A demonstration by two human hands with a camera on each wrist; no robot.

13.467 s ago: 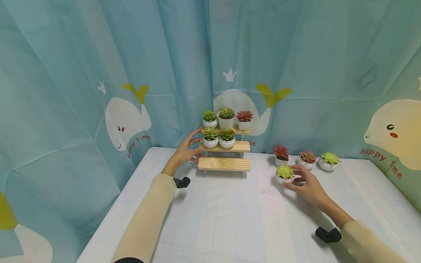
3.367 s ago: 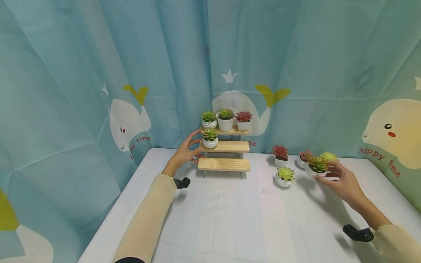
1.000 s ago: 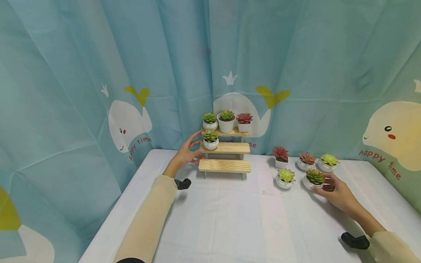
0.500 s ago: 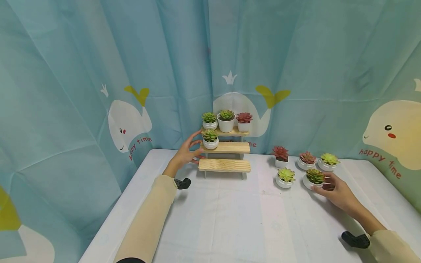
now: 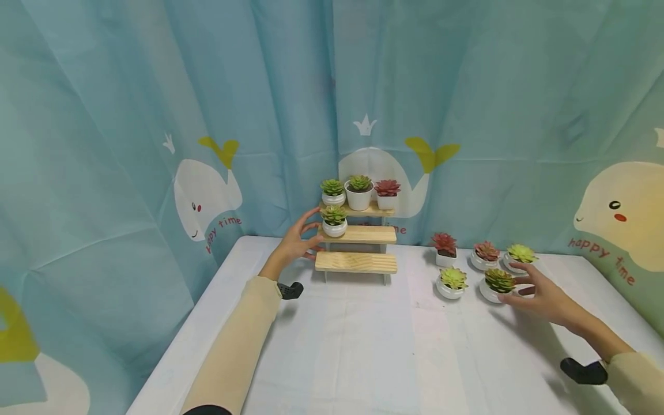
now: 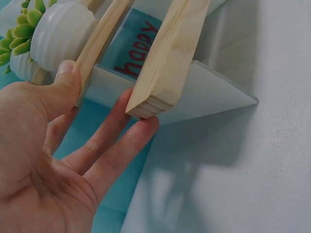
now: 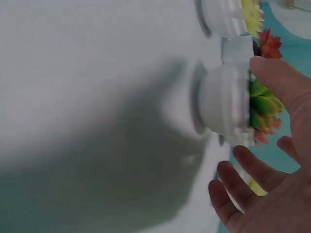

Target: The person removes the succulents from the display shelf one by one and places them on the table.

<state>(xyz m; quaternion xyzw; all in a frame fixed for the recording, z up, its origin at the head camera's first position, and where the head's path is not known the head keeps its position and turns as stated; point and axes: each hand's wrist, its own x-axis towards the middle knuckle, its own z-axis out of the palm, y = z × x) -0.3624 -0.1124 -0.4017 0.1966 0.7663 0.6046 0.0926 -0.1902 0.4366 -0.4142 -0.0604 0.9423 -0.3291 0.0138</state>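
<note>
1. Gripping the left end of the 3-tier wooden stand (image 5: 357, 263), the left hand (image 5: 294, 245) rests its thumb on the middle shelf (image 5: 369, 234).
2. The right hand (image 5: 550, 297), fingers parted, is just beside the red-tipped green succulent (image 5: 500, 280), whose round white pot (image 5: 490, 293) stands upright on the table (image 5: 373, 346); I cannot tell whether they touch.
3. On the top shelf (image 5: 384, 212) sit 3 potted succulents (image 5: 359, 199); 1 more stands at the middle shelf's left end.

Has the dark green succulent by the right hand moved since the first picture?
Yes. The dark green succulent went right, from the middle shelf of the stand to the table.
</note>
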